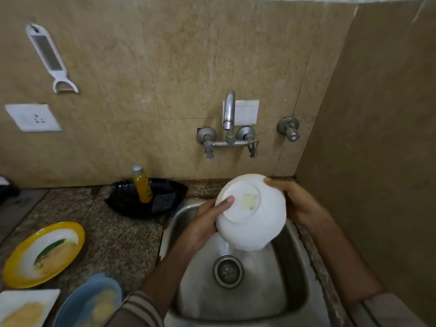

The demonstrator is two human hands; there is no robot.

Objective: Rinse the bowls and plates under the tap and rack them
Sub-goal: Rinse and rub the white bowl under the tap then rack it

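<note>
A white bowl (pixel 257 215) is held tipped over the steel sink (pixel 292 279), its underside facing me, and water pours from its lower rim toward the drain (pixel 228 271). My left hand (pixel 203 223) grips its left rim, thumb on the base. My right hand (pixel 297 201) grips the right rim. The tap (pixel 228 114) is on the wall above. On the counter to the left lie a yellow-rimmed plate (pixel 44 253), a blue bowl (pixel 87 300) and a white square plate (pixel 26 308), all smeared with yellow residue.
A black tray (pixel 127 199) holding a yellow soap bottle (pixel 142 185) and a scrub pad (pixel 164 201) sits behind the sink's left corner. A peeler (pixel 50 57) and a socket (pixel 33 118) are on the left wall. A wall stands close on the right.
</note>
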